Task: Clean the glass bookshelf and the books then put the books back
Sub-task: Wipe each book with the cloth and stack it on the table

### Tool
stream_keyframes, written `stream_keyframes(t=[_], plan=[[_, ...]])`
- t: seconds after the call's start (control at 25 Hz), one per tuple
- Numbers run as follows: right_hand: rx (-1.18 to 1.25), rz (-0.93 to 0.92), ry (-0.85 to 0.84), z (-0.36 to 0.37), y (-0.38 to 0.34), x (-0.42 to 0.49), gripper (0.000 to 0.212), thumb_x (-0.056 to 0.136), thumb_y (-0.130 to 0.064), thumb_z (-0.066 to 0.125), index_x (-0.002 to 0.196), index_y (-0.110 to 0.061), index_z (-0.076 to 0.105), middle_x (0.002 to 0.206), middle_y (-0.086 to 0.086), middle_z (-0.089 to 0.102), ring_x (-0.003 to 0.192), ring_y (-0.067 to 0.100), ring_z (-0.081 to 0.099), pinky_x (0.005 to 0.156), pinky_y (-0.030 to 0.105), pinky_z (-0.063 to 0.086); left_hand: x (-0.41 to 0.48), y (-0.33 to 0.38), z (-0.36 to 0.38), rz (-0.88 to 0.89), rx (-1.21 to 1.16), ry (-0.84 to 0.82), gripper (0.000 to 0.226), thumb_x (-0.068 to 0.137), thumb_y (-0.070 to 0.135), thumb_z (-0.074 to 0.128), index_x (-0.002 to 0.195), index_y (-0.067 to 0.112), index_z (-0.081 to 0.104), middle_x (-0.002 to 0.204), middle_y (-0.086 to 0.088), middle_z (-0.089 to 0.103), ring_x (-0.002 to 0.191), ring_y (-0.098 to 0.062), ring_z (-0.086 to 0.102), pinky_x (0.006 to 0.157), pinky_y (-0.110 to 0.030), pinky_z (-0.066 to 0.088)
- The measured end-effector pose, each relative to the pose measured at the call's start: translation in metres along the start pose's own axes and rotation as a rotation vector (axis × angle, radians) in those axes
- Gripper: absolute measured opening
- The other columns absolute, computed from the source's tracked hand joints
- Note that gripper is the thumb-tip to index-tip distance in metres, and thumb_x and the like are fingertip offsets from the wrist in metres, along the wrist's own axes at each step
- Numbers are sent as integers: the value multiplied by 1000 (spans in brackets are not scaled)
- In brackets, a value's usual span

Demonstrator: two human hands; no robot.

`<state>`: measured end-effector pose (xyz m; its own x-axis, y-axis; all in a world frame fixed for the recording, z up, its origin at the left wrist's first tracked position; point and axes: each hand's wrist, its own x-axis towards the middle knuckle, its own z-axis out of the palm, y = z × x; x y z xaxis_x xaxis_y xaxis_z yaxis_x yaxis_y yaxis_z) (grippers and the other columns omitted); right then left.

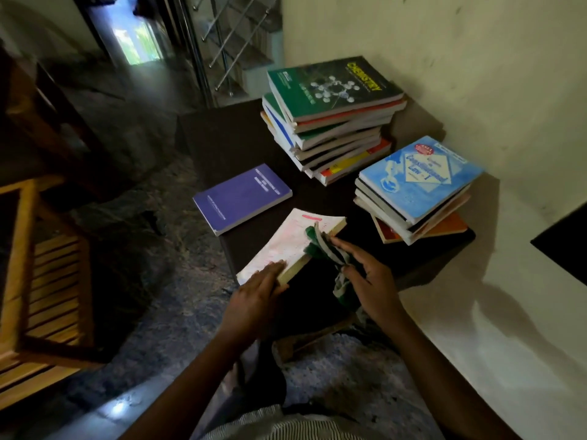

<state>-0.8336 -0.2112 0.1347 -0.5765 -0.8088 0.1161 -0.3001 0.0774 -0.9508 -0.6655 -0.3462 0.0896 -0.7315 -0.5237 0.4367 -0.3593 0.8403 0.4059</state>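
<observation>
A pale pink book (287,242) lies at the near edge of a dark table (241,147). My left hand (255,300) rests on its near corner with straight fingers, steadying it. My right hand (370,282) grips a green-and-white striped cloth (320,246) and presses it against the book's page edge. A purple book (241,198) lies flat to the left. At the back stands a tall stack topped by a green chemistry book (333,87). A shorter stack on the right is topped by a light blue law book (419,176). No glass bookshelf is in sight.
A wooden slatted rack (41,290) stands on the floor at left. A pale wall (444,58) borders the table on the right, with a dark ledge (565,239) jutting out. A stair railing (222,42) and a bright doorway lie beyond.
</observation>
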Motion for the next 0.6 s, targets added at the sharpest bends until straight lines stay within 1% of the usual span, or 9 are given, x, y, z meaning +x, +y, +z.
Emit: stream_keyframes(t=[0.08, 0.12, 0.16, 0.24, 0.28, 0.36, 0.44, 0.52, 0.6], plan=[[-7, -83, 1, 0, -13, 11, 48, 87, 1, 49, 119, -34, 53, 124, -19, 55, 118, -13, 46, 93, 5, 37, 18, 0, -14, -403, -249, 88, 14, 96, 16, 50, 98, 16, 64, 80, -6, 66, 74, -26, 65, 62, -28, 45], [-2, -105, -5, 1, -20, 19, 50, 88, 4, 50, 118, -35, 53, 123, -22, 54, 117, -15, 45, 92, 4, 36, 29, -4, -22, -570, -412, 190, 19, 97, 15, 47, 86, 21, 61, 74, -4, 62, 71, -24, 63, 63, -29, 45], [2, -116, -14, 3, -26, 29, 52, 88, 8, 50, 118, -35, 53, 122, -23, 54, 116, -17, 45, 91, 3, 36, 40, -10, -30, -740, -629, 284, 24, 99, 19, 43, 81, 23, 58, 75, -4, 62, 74, -25, 63, 67, -34, 50], [-8, -146, -31, 10, -38, 50, 54, 88, 10, 49, 118, -34, 53, 121, -23, 54, 115, -17, 46, 89, 2, 37, 62, -22, -50, -1013, -1036, 397, 29, 100, 27, 38, 82, 16, 57, 81, -8, 63, 79, -26, 63, 72, -42, 51], [-16, -162, -39, 15, -43, 60, 53, 88, 10, 49, 118, -34, 53, 121, -23, 54, 114, -17, 46, 90, 3, 37, 71, -32, -57, -1086, -1135, 414, 30, 101, 28, 37, 82, 14, 56, 79, -7, 64, 76, -22, 63, 72, -40, 51], [-26, -177, -55, 25, -49, 80, 53, 88, 9, 49, 118, -35, 52, 121, -25, 53, 114, -17, 46, 91, 4, 38, 85, -52, -67, -1158, -1226, 440, 31, 100, 30, 37, 83, 13, 56, 75, -5, 66, 69, -17, 63, 71, -37, 50], [-39, -178, -76, 37, -51, 98, 54, 88, 8, 49, 118, -37, 52, 120, -27, 52, 115, -13, 49, 93, 7, 40, 102, -79, -67, -1191, -1275, 445, 31, 101, 31, 38, 84, 13, 57, 81, -7, 64, 71, -19, 61, 68, -36, 49], [-51, -171, -95, 50, -52, 114, 54, 89, 6, 50, 118, -38, 52, 120, -27, 53, 115, -3, 53, 95, 15, 44, 123, -110, -61, -1230, -1316, 401, 33, 101, 32, 36, 84, 12, 57, 84, -7, 62, 69, -19, 62, 61, -32, 52], [-57, -156, -107, 63, -50, 127, 54, 88, 8, 50, 117, -39, 52, 120, -26, 53, 115, -8, 51, 95, 11, 42, 141, -142, -48, -1274, -1321, 338, 34, 100, 35, 37, 84, 12, 57, 85, -7, 61, 69, -18, 62, 51, -27, 53]])
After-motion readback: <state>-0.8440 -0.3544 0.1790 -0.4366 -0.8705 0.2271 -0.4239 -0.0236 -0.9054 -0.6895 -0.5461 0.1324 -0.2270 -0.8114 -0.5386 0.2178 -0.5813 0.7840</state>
